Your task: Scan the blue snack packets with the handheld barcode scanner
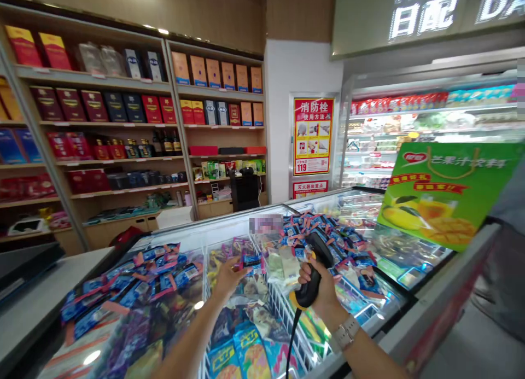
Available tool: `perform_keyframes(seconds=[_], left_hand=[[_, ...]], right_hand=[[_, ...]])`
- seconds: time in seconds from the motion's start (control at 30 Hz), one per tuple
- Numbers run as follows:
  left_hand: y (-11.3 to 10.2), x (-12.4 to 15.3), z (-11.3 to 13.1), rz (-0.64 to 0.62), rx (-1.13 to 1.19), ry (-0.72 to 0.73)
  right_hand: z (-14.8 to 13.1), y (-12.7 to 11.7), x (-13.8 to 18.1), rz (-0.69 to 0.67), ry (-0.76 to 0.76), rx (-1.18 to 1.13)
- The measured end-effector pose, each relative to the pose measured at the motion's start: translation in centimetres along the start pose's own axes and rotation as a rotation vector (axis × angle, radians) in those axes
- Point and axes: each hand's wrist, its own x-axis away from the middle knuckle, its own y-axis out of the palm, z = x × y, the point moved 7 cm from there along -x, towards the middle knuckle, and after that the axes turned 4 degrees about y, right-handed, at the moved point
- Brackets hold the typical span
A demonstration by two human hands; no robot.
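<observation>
Wrapped in my right hand (322,289) is a black barcode scanner (310,283) with yellow trim. Its head points up and away, and a dark cord (292,340) hangs from its handle. My left hand (227,275) reaches over a chest freezer with thumb and fingers apart. A small purple-and-blue packet (255,262) lies right at its fingertips; whether they touch it I cannot tell. Below both hands, white wire baskets (283,313) hold frozen packets, among them blue-and-yellow packs (250,349). Loose blue-and-pink packets (328,237) are heaped beyond the scanner.
Another heap of blue packets (139,275) lies to the left. A green mango-drink box (443,193) stands on the freezer at right. A grey counter (45,297) borders the left side. Shelves of boxed goods (118,108) and a lit display cooler (435,122) stand behind.
</observation>
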Motion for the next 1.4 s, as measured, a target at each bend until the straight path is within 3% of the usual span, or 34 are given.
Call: perform_keyframes(seconds=[0.1,0.2,0.27,0.37,0.47,0.6,0.7,0.77,0.83,0.97,1.07,1.13,1.23,1.3,1.4], left_hand=[[9.0,-1.7,0.6,-0.247,0.033,0.014],[15.4,-3.1,0.8,-0.369,0.027,0.066],[17.7,-4.0,0.9,-0.379,-0.063,0.119],[18.2,-5.2,1.3,-0.26,-0.302,0.197],[17.1,-5.4,2.2,-0.097,-0.46,0.282],[15.9,-4.9,2.2,-0.111,-0.482,0.315],[12.9,-4.5,2.1,-0.131,-0.569,0.326],[9.4,-4.3,2.1,-0.135,-0.684,0.316],[4.5,-3.7,2.2,-0.09,-0.837,0.29],[-6.5,-0.8,2.5,0.13,-1.228,0.191],[-11.8,2.2,1.7,0.222,-1.396,0.042],[-12.5,3.7,0.9,0.186,-1.379,0.0],[-10.3,4.9,0.7,0.033,-1.269,0.115],[-8.7,5.2,1.0,-0.025,-1.187,0.148],[-8.3,4.9,1.1,0.015,-1.101,0.028]], right_hand=[[-2.2,-3.8,-0.7,0.107,-0.043,-0.013],[-2.4,-6.2,-1.6,0.184,0.018,0.018],[-2.5,-7.0,-2.4,0.222,0.024,0.025],[-2.8,-7.6,-3.9,0.261,-0.015,-0.007],[-3.1,-7.8,-4.9,0.289,-0.036,-0.028],[-3.0,-7.5,-4.9,0.321,-0.085,-0.016],[-2.0,-5.7,-4.6,0.28,-0.09,-0.013],[-0.5,-3.7,-4.5,0.238,-0.041,-0.032],[1.8,-1.3,-4.4,0.189,0.039,-0.059],[7.9,3.4,-3.9,0.106,0.228,-0.082],[12.5,5.9,-3.0,0.088,0.325,-0.089],[15.1,7.3,-2.2,0.068,0.374,-0.085],[17.6,8.7,-1.1,0.009,0.427,-0.052],[18.1,9.0,-0.6,-0.029,0.43,-0.022],[17.9,8.6,-0.4,-0.062,0.411,0.004]])
